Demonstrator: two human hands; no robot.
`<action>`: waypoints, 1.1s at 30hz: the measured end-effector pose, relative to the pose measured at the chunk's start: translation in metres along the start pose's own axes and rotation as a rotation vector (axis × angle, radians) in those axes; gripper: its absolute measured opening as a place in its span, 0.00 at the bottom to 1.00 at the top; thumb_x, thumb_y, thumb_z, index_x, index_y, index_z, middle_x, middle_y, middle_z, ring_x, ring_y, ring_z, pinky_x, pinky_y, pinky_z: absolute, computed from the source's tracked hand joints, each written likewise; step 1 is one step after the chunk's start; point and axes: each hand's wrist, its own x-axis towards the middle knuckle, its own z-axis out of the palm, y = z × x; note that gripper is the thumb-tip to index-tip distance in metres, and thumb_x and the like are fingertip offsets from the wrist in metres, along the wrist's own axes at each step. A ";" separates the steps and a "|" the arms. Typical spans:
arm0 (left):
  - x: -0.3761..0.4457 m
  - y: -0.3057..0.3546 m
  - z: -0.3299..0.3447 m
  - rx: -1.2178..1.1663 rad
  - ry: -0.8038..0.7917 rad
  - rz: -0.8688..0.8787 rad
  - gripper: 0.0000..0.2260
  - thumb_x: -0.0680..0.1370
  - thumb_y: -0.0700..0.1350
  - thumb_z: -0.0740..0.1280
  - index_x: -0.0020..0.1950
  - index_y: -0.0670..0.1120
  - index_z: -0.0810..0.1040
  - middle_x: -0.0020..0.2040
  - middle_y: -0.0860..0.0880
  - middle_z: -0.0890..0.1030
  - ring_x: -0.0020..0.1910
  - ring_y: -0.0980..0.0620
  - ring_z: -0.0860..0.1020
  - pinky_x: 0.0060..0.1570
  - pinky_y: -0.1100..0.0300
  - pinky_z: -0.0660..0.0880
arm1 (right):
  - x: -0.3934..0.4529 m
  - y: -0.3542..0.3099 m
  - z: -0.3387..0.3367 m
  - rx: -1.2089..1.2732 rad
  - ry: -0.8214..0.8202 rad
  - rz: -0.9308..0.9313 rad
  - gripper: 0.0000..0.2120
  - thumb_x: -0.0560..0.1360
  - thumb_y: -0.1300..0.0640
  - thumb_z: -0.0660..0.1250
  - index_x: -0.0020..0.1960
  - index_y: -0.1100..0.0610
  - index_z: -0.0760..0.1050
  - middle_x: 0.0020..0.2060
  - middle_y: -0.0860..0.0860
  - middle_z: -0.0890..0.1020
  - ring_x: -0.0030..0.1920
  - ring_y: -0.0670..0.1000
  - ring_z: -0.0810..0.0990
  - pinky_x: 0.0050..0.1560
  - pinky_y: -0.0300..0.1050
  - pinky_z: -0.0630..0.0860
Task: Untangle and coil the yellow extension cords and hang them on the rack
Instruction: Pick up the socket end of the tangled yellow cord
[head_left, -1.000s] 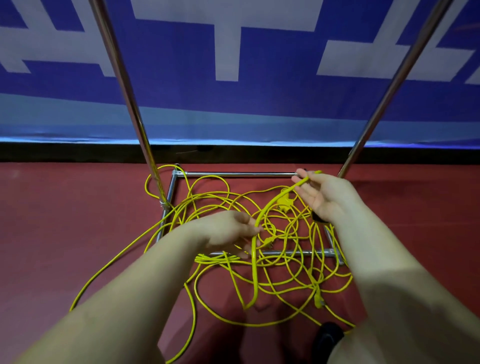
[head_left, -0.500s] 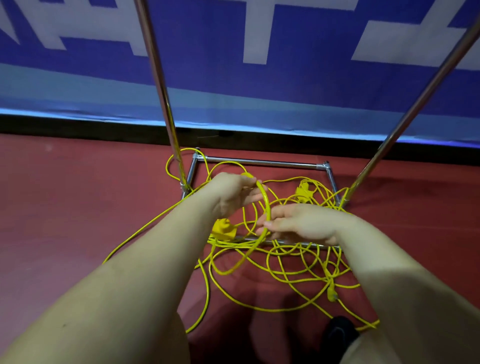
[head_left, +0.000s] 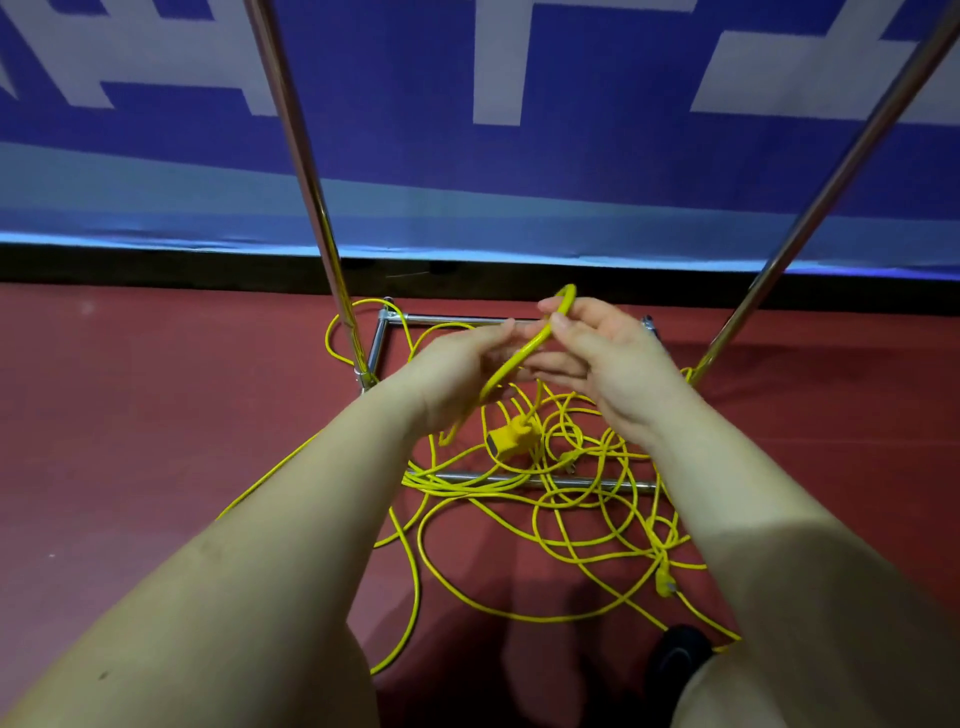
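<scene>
The dark red floor (head_left: 156, 415) carries the chrome base frame (head_left: 524, 479) of the rack, a rectangle of tubes lying flat with two slanting poles rising from its sides. A loose tangle of yellow extension cords (head_left: 571, 519) sprawls over the frame and onto the floor, one strand trailing off left. A yellow plug (head_left: 665, 584) lies at the tangle's near right edge.

Cords (head_left: 524, 525): yellow, smooth plastic-looking jacket with a slight sheen, brightest on the loop (head_left: 524, 353) raised above the tangle. Socket block (head_left: 511, 439): yellow moulded plastic, dark end face. Plug (head_left: 665, 584): yellow plastic, small metal-looking tip. Rack (head_left: 311, 197): polished chromed metal tubing, mirror-glossy, with metal corner joints. Floor (head_left: 156, 415): dark red, matt, finely textured. Banner (head_left: 415, 156): blue and white, matt, cloth-like.
</scene>
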 end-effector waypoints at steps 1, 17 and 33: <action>-0.003 -0.002 0.003 0.153 -0.001 -0.011 0.17 0.82 0.53 0.53 0.56 0.47 0.79 0.50 0.49 0.81 0.49 0.53 0.79 0.56 0.60 0.72 | 0.002 -0.001 -0.005 0.051 0.078 0.011 0.07 0.81 0.61 0.55 0.53 0.55 0.72 0.42 0.47 0.82 0.35 0.45 0.84 0.42 0.39 0.80; -0.001 -0.009 -0.005 0.381 0.181 0.169 0.08 0.82 0.43 0.58 0.46 0.47 0.74 0.38 0.47 0.80 0.39 0.47 0.80 0.48 0.51 0.78 | 0.006 0.001 -0.031 0.016 0.146 0.209 0.11 0.78 0.58 0.62 0.60 0.54 0.70 0.54 0.53 0.80 0.53 0.52 0.80 0.54 0.47 0.75; 0.002 0.004 -0.010 -0.057 0.174 0.113 0.09 0.82 0.47 0.57 0.56 0.46 0.75 0.47 0.47 0.82 0.45 0.50 0.80 0.52 0.56 0.75 | 0.009 0.014 0.003 -0.432 -0.010 0.042 0.07 0.79 0.59 0.59 0.51 0.61 0.75 0.39 0.53 0.82 0.32 0.43 0.81 0.40 0.36 0.78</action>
